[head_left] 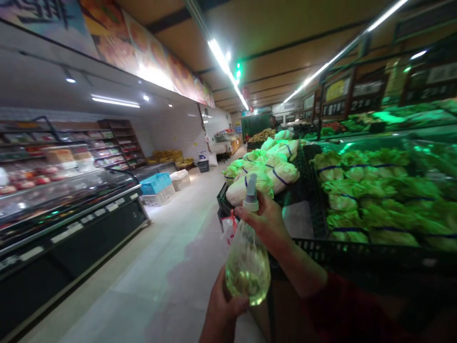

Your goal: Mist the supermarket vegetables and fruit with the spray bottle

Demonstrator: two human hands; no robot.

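Clear bottle (248, 262): right-hand fingers (250, 214) grasp neck, left-hand fingers (238, 305) grasp base; bundled cabbages (285, 174) behind, lettuce (378, 205) right.

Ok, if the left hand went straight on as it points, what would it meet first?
The left hand would likely meet the clear teardrop-shaped bottle it touches; depth beyond is unclear.

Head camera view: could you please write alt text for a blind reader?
The left hand holds a clear bottle at its base, the right hand at its neck, in a shop aisle beside banded cabbages and leafy greens.
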